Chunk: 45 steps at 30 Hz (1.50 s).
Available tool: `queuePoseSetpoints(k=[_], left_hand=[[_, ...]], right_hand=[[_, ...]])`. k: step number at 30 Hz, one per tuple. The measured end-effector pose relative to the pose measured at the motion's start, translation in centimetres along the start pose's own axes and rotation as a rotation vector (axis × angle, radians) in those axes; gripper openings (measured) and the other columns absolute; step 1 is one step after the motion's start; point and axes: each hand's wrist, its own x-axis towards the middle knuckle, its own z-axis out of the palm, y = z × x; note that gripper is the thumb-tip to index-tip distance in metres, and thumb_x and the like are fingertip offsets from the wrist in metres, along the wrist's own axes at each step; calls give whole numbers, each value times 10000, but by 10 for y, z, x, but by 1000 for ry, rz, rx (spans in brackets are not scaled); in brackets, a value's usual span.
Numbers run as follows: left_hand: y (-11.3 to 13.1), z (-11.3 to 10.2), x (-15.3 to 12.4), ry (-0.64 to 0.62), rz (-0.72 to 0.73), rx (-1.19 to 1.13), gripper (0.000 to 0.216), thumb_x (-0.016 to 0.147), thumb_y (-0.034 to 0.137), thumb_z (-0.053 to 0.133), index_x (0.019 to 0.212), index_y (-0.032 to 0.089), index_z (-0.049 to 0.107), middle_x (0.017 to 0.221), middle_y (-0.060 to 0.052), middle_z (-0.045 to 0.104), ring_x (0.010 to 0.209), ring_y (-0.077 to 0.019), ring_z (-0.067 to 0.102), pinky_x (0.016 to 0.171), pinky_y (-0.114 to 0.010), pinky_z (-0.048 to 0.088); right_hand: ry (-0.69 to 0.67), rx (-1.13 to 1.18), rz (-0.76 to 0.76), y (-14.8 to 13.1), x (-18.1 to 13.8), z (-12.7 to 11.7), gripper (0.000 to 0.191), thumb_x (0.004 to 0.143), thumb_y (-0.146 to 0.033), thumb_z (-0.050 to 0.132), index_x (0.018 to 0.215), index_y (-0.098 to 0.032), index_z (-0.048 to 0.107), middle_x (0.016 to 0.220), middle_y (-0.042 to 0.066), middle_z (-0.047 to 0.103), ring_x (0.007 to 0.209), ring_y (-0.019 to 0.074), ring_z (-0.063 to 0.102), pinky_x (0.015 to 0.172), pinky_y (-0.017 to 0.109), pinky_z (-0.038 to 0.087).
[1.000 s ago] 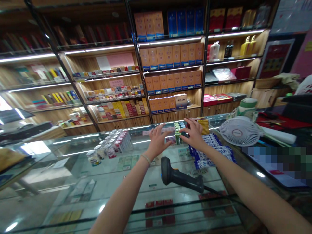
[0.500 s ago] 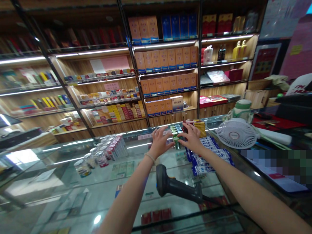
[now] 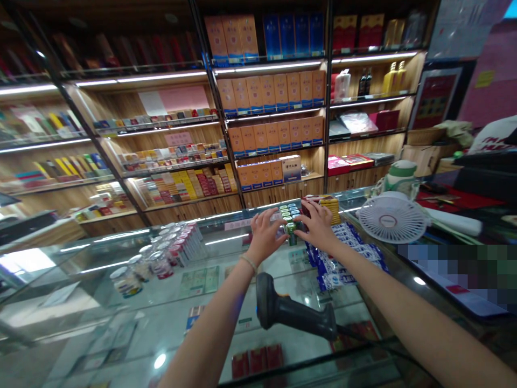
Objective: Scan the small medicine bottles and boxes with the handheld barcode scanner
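Both my arms reach forward over a glass counter [image 3: 121, 302]. My left hand [image 3: 267, 233] and my right hand [image 3: 317, 223] press against the two sides of a row of small green-topped boxes [image 3: 288, 215] standing on the glass. The fingers of both hands curl round the row, the left on its left side, the right on its right side. A thin bracelet sits on my left wrist.
A black barcode scanner [image 3: 291, 315] lies on the glass under my arms. Blue-and-white packets [image 3: 347, 248] lie to the right, a white desk fan [image 3: 393, 218] beyond them. Small jars [image 3: 161, 256] stand at the left. Shelves of boxed goods [image 3: 274, 91] fill the back wall.
My hands have closed in from either side onto the row of green-topped boxes. The view has shifted a little to the right.
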Motion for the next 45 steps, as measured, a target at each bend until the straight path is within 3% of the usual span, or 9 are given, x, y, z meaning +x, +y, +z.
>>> queuePoseSetpoints(k=[11, 23, 45], left_hand=[[3, 6, -1, 33, -22, 20, 309, 784, 353, 770, 1074, 311, 674, 1493, -75, 475, 1388, -312, 406, 1181, -537, 173], [6, 10, 2, 35, -79, 70, 298, 806, 368, 742, 1089, 314, 668, 1496, -71, 483, 1387, -315, 411, 1170, -553, 191], [8, 9, 4, 7, -111, 59, 300, 816, 364, 740, 1100, 318, 656, 1495, -73, 481, 1390, -306, 405, 1161, -557, 195]], right_hand=[[24, -59, -16, -10, 0, -1, 164, 826, -329, 710, 983, -285, 699, 1512, 96, 474, 1429, 331, 326, 1123, 597, 214], [21, -118, 2, -7, -1, 4, 224, 834, -345, 727, 1055, -308, 730, 1513, 76, 485, 1427, 308, 314, 1143, 563, 147], [6, -144, 4, -6, -2, 5, 237, 857, -362, 706, 1090, -324, 729, 1518, 78, 485, 1420, 305, 327, 1142, 565, 141]])
